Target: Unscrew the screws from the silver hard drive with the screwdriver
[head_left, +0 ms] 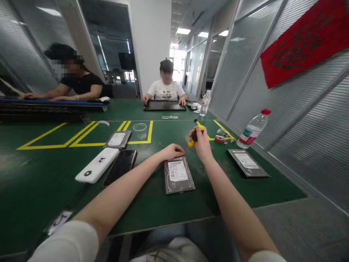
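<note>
A hard drive [178, 176] with a white label lies flat on the green table [40, 182] in front of me. My left hand [172, 151] rests at its far edge, fingers curled down and pinched against the top corner. My right hand [201, 143] is closed round the handle of a yellow-and-black screwdriver [194, 136], held upright and tilted. Its tip points down at the drive's far right corner.
A second drive [248, 162] lies to the right, a third [118, 139] beyond a black phone [120, 167] and a white power bank [97, 165]. A clear cup [140, 131], tape roll [219, 138] and water bottle [253, 128] stand further back. Two people sit across the table.
</note>
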Demonstrator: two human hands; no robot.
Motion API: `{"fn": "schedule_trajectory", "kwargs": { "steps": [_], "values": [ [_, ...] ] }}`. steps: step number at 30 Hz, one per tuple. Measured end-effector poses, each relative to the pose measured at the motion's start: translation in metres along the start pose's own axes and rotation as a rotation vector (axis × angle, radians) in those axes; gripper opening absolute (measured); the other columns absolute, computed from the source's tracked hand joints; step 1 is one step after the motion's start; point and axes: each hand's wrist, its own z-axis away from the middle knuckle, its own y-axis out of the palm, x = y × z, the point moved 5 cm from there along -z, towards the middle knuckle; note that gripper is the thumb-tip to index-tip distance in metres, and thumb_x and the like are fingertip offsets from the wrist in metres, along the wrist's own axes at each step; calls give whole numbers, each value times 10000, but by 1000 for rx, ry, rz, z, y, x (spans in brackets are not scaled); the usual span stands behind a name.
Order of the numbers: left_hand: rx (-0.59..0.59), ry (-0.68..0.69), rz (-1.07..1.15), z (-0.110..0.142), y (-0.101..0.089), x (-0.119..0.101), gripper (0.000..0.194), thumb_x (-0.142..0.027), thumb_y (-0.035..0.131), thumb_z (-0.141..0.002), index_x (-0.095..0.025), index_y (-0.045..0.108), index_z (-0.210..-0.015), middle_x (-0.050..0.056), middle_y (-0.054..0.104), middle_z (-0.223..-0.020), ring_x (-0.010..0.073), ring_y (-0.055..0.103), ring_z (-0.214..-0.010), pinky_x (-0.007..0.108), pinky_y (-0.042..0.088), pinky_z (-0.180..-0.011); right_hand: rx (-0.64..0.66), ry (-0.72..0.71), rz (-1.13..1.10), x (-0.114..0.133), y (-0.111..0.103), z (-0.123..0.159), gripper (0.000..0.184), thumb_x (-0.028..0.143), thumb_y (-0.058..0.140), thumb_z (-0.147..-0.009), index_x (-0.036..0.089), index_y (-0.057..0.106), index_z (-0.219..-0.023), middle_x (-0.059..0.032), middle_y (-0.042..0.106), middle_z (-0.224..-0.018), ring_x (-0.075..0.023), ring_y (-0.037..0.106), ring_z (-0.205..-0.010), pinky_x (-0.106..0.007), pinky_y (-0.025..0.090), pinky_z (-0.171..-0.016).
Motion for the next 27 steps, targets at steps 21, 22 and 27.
{"fn": "schedule_trajectory", "kwargs": {
  "steps": [21, 22, 27],
  "values": [
    [-11, -4, 47, -2, 0, 2, 162, -205, 630, -787, -101, 749, -823, 57, 734, -803, 177, 645, -743, 269, 485, -751, 72, -15, 175, -2, 2, 2, 423, 656, 411, -865, 274, 494, -1026, 34, 574, -736, -112, 582, -630, -265, 484, -629],
    [-11, -4, 48, -2, 0, 2, 163, -205, 627, -790, -101, 748, -823, 57, 734, -802, 176, 645, -740, 269, 485, -748, 74, -17, 192, -1, 3, 3, 413, 645, 445, -859, 267, 500, -1016, 30, 586, -745, -110, 593, -648, -262, 491, -644],
    [-11, 2, 48, -3, 1, 2, 168, -213, 627, -793, -106, 752, -826, 55, 737, -812, 174, 646, -747, 259, 485, -739, 60, -54, 202, 8, 7, 6, 419, 537, 680, -751, 263, 405, -909, 25, 639, -866, -103, 630, -698, -259, 517, -670]
  ]
}}
